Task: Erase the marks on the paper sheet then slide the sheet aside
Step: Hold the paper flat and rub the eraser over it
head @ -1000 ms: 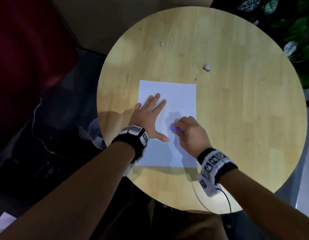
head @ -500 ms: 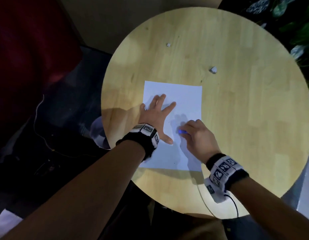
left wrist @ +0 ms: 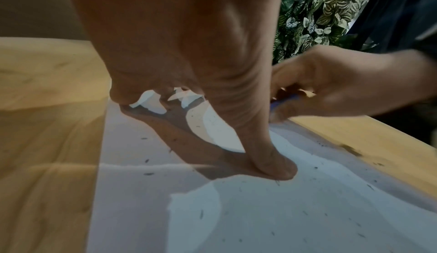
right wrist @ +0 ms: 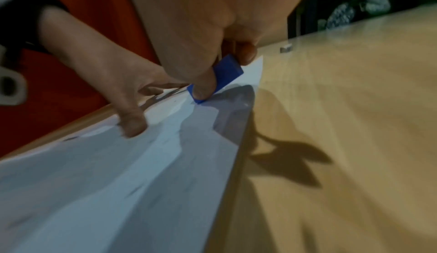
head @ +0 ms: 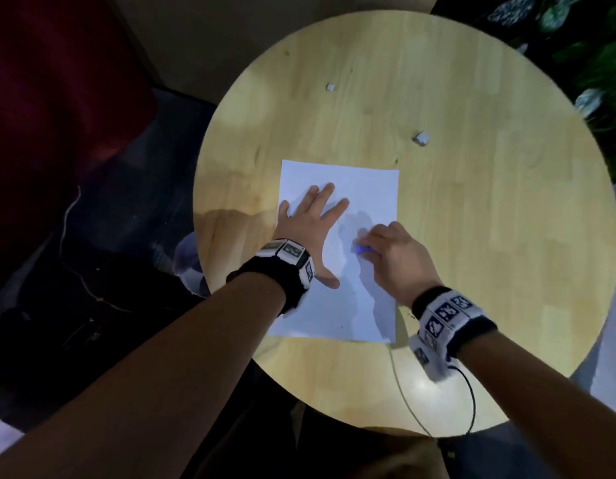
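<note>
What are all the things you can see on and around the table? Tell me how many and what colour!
paper sheet: one, white, flat on the table's near middle
eraser: one, blue, corner touching the sheet
crumbs: many, dark, scattered on the sheet
small bits: two, pale grey, on the table beyond the sheet
table: one, round, light wood
leafy plants: green, beyond the table's far right
cable: one, dark, from the right wristband
wristbands: two, black and white
left hand: fingers spread, pressing the sheet
right hand: pinches the eraser
</note>
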Action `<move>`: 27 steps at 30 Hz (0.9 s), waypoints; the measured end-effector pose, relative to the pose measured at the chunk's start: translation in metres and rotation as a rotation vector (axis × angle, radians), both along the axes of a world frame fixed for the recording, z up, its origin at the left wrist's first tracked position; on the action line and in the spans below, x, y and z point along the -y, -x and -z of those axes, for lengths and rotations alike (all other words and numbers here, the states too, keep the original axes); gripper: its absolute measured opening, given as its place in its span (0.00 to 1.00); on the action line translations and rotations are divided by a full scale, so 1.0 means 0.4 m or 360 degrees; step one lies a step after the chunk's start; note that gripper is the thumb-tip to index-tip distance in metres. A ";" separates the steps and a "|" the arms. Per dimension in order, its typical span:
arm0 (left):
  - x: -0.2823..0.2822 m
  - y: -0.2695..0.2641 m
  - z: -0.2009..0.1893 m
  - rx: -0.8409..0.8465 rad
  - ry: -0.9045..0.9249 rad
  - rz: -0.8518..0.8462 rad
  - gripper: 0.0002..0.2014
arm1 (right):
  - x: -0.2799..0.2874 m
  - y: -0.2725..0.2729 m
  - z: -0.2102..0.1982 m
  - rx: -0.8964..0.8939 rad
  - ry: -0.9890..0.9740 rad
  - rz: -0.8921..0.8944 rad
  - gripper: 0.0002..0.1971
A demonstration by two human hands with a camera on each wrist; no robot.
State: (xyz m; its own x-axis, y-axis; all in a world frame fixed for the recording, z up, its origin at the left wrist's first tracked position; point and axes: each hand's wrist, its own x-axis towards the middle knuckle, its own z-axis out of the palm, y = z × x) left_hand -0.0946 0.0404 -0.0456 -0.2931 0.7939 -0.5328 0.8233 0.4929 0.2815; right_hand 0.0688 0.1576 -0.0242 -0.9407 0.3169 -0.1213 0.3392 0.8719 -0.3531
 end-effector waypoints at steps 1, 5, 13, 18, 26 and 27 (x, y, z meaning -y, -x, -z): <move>-0.002 0.001 -0.001 -0.0002 0.0014 0.0009 0.75 | -0.028 0.040 0.008 -0.0004 -0.0049 0.0041 0.06; -0.006 0.002 -0.006 0.0007 0.0069 0.0023 0.75 | -0.092 0.154 0.038 -0.0027 -0.0078 0.0343 0.07; -0.004 0.001 -0.011 -0.0034 0.0051 0.0020 0.75 | 0.010 -0.050 -0.001 0.0020 0.0076 -0.0018 0.06; -0.007 -0.001 -0.011 -0.0043 0.0079 0.0037 0.75 | -0.084 0.103 0.035 -0.0014 -0.0126 0.0342 0.09; -0.029 -0.024 -0.040 -0.0019 0.0183 0.0095 0.67 | 0.054 -0.153 0.003 0.0023 0.0165 0.0197 0.07; -0.033 -0.028 -0.041 -0.0038 0.0184 0.0118 0.66 | 0.038 -0.145 0.008 -0.0019 0.0205 0.0254 0.06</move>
